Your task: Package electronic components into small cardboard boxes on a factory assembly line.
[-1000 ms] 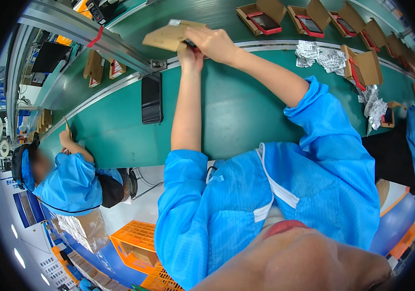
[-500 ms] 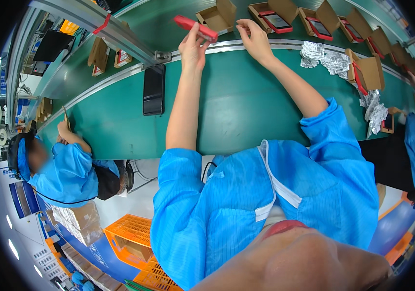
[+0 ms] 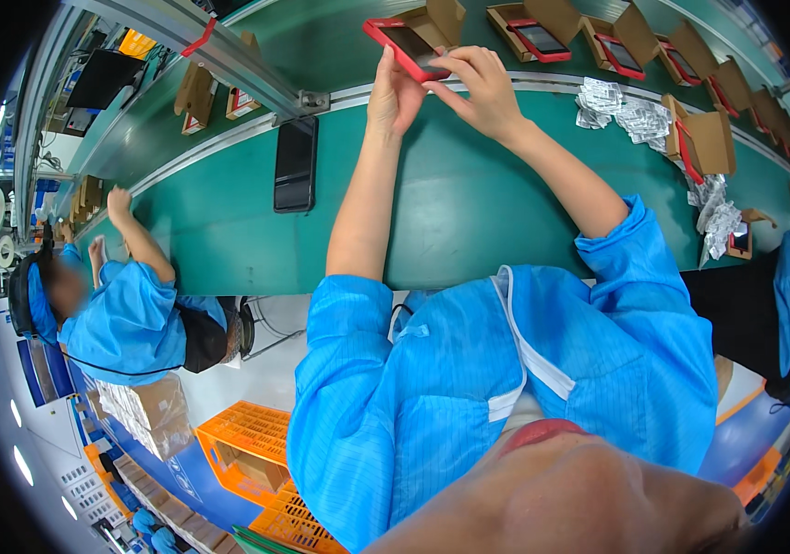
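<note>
A red-framed handheld device with a dark screen [image 3: 406, 42] is held up over the far side of the bench, its screen side in view. My left hand [image 3: 395, 97] grips it by its near left edge. My right hand [image 3: 485, 88] is at its near right corner, thumb and fingers touching the edge and the screen. Just behind the device stands an open brown cardboard box [image 3: 441, 20], partly hidden by it. A black phone-like device [image 3: 294, 166] lies on the green bench [image 3: 469, 203], left of my left forearm.
Open boxes with red devices [image 3: 542, 39] line the far belt to the right. Silvery packets [image 3: 630, 111] lie in a heap beside another open box [image 3: 704, 138]. A metal post [image 3: 201, 46] rises at the left. A co-worker in blue [image 3: 127, 314] sits left; orange crates [image 3: 247, 443] stand below.
The red device has turned to show its screen and shifted right. My right hand has moved left from beside the box onto the device. The left co-worker's arm has risen.
</note>
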Available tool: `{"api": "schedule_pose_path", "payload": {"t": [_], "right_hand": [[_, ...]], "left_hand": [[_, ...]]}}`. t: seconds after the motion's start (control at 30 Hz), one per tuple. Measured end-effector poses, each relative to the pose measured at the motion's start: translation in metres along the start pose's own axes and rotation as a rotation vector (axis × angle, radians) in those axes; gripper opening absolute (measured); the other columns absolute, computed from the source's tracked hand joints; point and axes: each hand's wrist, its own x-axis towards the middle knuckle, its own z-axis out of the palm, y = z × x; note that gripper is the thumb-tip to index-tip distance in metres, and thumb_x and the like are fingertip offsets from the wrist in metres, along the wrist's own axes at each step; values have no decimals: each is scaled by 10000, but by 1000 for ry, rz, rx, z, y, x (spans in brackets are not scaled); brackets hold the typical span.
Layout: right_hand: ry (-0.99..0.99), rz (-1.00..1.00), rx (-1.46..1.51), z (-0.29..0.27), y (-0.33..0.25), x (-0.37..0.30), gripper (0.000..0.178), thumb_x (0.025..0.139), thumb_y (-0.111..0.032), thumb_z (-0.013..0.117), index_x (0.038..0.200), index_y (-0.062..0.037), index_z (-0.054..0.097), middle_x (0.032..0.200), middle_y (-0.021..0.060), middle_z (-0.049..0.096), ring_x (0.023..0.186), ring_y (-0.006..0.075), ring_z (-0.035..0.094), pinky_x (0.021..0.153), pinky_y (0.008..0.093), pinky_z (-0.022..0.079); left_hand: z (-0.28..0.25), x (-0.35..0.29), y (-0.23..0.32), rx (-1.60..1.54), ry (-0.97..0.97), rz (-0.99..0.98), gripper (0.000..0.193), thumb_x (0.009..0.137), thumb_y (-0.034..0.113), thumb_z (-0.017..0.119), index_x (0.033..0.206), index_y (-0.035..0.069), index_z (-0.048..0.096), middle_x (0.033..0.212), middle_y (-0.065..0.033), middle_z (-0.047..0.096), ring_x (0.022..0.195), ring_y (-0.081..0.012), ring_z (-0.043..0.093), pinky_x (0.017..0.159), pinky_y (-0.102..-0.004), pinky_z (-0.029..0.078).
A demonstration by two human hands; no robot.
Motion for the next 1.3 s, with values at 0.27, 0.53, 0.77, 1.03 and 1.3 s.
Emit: {"api": "schedule_pose_path", "payload": {"t": [0.27, 0.53, 0.77, 1.03, 1.3], "right_hand": [[-18, -81, 3, -7, -9, -4, 324, 719, -144, 742, 1021, -129, 626, 917, 33, 556, 816, 204, 545, 716, 323, 415], [-70, -143, -306, 3, -3, -2, 260, 747, -125, 671, 1004, -154, 640, 879, -10, 526, 819, 154, 526, 775, 318, 391], [-144, -249, -539, 7, 5, 8, 232, 700, -144, 618, 929, -106, 610, 899, -10, 518, 860, 141, 499, 804, 320, 397], [-301, -366, -595, 16, 21, 8, 197, 705, -146, 598, 885, -67, 589, 897, 13, 505, 882, 155, 492, 824, 312, 392], [-278, -424, -28, -26, 1, -21, 164, 726, -92, 581, 889, -70, 589, 933, 60, 530, 910, 206, 510, 835, 341, 425]], "left_hand": [[6, 1, 1, -2, -64, -16, 451, 932, 365, 520, 1220, 22, 473, 1137, -181, 578, 1071, -295, 555, 929, -405, 459], [-1, 1, -6, 79, 36, -33, 273, 906, 243, 601, 1069, 27, 563, 1020, -103, 617, 944, -222, 603, 830, -377, 515], [0, 7, -14, 174, 203, 76, 277, 881, 223, 644, 1049, 21, 556, 948, -69, 619, 855, -147, 614, 747, -338, 540], [3, 15, -33, 167, 413, 133, 307, 864, 260, 665, 1001, 7, 557, 902, -80, 623, 843, -150, 617, 708, -317, 546], [-15, 17, -26, -43, 345, -43, 445, 872, 375, 628, 1075, 2, 494, 1097, -180, 554, 969, -277, 597, 861, -428, 519]]}}
